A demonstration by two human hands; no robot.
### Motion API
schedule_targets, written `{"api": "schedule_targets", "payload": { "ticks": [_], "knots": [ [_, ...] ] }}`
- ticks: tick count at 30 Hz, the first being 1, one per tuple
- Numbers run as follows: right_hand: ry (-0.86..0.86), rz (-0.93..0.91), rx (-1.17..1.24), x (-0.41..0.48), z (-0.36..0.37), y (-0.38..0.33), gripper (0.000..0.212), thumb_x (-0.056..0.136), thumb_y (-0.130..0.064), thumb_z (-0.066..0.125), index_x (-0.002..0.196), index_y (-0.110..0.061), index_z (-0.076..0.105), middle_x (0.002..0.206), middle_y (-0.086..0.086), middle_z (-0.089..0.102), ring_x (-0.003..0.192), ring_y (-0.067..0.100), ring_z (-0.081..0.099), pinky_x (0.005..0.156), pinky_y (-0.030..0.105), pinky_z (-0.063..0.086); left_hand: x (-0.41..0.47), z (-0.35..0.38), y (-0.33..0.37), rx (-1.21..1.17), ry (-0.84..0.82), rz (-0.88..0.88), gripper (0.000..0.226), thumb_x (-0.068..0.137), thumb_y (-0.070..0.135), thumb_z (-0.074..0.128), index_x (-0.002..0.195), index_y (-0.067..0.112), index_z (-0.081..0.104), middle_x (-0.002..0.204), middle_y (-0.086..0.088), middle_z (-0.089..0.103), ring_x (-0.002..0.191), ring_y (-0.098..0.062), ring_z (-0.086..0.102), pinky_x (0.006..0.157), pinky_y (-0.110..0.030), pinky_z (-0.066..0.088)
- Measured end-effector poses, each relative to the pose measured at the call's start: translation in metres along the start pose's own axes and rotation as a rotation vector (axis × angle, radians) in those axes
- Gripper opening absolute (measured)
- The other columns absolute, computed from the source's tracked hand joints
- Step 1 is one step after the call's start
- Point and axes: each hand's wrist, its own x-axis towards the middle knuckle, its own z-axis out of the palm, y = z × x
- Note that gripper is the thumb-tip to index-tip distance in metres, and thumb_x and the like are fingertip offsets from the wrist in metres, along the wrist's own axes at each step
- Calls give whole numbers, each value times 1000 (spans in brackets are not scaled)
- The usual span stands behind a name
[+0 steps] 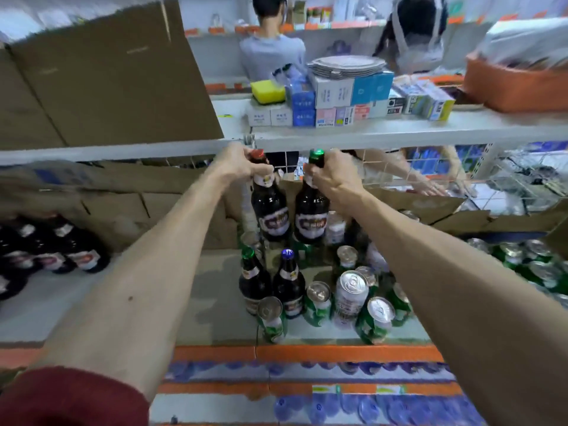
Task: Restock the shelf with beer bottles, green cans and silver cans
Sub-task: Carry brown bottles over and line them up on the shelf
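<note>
Mid-restock, judging by the shelf. Left hand [242, 166] is curled round the neck of a red-cap bottle [270, 210]. Right hand [332, 176] grips the neck of a green-cap bottle [310, 216]. Both bottles are upright, side by side at ctr frame, caps just under the upper shelf board [399, 133]. Can't tell if their bases touch down; front stock hides them.

Already on the shelf [215, 302], lower ctr: two standing bottles [255, 281], w/ green cans [318, 302] & a silver can [350, 296] packed close on their right, some touching. Dark bottles [61, 250] at mid-left edge, blurred. A can cluster [522, 256] at far right, mostly green.

So all 3 kinds are partly in, but bare shelf shows left of ctr & nothing's in tidy rows.

Left to do, prob.: set these 2 down by the others, then more of each. How much stock waits off-frame, can't say.
</note>
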Motion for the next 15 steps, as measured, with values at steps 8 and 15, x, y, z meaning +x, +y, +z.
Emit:
{"api": "schedule_targets", "payload": {
  "ticks": [8, 15],
  "knots": [
    [89, -117, 51, 17, -23, -80, 35, 91, -31, 61, 101, 2, 67, 103, 20, 67, 95, 32, 64, 67, 29, 37, -24, -72, -1, -38, 274, -42, 37, 68, 39, 88, 90, 12, 79, 92, -14, 76, 73, -18, 65, 78, -41, 58],
    [-48, -218, 60, -10, 36, -140, 33, 92, -33, 60, 95, 0, 67, 90, 15, 64, 86, 30, 64, 64, 28, 38, -80, -130, -77, -28, 390, -186, 34, 74, 29, 86, 93, 3, 76, 93, -13, 75, 86, -23, 70, 85, -39, 55]
  ]
}}
